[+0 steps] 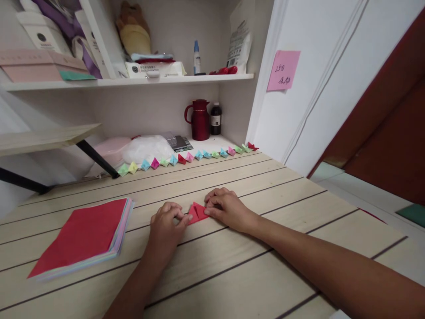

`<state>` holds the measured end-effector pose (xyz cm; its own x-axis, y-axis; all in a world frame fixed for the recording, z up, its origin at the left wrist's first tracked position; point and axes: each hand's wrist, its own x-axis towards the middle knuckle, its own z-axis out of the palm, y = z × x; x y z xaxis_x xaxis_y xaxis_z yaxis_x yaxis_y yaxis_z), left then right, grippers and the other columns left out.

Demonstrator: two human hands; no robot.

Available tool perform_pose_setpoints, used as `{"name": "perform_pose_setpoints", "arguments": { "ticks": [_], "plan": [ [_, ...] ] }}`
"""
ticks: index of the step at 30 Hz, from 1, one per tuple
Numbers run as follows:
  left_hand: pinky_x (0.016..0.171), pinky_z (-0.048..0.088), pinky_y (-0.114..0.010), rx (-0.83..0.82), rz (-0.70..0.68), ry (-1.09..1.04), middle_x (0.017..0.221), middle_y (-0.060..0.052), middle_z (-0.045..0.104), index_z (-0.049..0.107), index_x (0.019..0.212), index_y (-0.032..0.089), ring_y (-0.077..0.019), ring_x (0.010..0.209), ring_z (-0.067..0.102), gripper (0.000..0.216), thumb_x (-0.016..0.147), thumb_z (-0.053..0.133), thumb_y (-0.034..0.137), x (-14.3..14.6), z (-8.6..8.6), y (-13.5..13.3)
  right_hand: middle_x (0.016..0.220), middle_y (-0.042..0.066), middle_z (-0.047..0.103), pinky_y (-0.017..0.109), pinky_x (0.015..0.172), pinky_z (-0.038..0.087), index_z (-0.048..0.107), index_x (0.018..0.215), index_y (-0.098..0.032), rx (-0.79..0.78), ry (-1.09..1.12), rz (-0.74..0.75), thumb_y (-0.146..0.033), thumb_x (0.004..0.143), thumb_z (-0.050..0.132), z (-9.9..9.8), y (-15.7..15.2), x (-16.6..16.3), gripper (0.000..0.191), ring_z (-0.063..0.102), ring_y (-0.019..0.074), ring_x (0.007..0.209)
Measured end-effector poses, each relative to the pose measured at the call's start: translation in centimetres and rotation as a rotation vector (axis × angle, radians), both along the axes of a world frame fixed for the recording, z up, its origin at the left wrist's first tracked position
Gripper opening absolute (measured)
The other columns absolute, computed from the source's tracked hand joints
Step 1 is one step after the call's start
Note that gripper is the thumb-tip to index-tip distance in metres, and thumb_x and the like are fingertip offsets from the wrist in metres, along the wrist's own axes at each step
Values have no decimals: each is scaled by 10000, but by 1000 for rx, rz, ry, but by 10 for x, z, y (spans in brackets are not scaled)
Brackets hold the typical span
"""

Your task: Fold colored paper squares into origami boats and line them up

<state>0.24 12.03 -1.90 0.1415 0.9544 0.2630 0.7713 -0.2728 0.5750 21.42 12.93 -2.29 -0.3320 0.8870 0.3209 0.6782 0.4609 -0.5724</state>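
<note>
Between my two hands, low over the wooden tabletop, is a small red folded paper boat (198, 212) with a pointed peak in its middle. The thumb and fingers of my left hand (168, 220) pinch its left end. On the other side, my right hand (228, 208) grips the right corner between thumb and curled fingers. Left of my hands lies a thick stack of coloured paper (79, 232) with a red sheet on top.
A row of small folded paper boats (181, 159) in several colours lines the table's back edge. Behind them stand a dark red jug (200, 120) and a dark bottle (215, 118). A black-legged wooden stand (49, 141) rises at the left; a white shelf (159, 79) hangs above.
</note>
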Motion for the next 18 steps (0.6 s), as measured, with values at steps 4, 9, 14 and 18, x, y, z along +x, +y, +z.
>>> {"name": "perform_pose_setpoints", "arguments": {
  "ticks": [4,9,14,18],
  "plan": [
    [896,415,-379,14,-2,42,983,-41,637,584,594,201,-218,1010,598,187,769,649,216,2,1,-2,974,16,676,383,871,364,663,724,-212,5,-39,-25,-321,867,640,2,0,-4,181,548,207,969],
    [882,408,-368,50,-12,90,963,-34,644,571,596,203,-214,1005,596,207,784,653,232,2,-1,-1,984,39,641,386,829,357,610,735,-193,41,-130,-60,-307,840,651,2,-2,-9,160,525,226,972],
    [820,395,-360,128,-4,193,936,-20,642,571,634,208,-211,956,596,177,781,665,240,2,-7,0,1001,46,613,395,860,374,566,732,-188,60,-123,-37,-245,822,644,-1,-2,-12,132,521,230,999],
    [777,377,-362,159,30,290,915,-13,631,549,645,209,-214,910,596,196,783,668,282,4,-8,-1,1130,63,565,395,901,405,565,994,-215,79,-21,0,-146,789,641,-3,-3,-14,229,535,213,1046]
  ]
}}
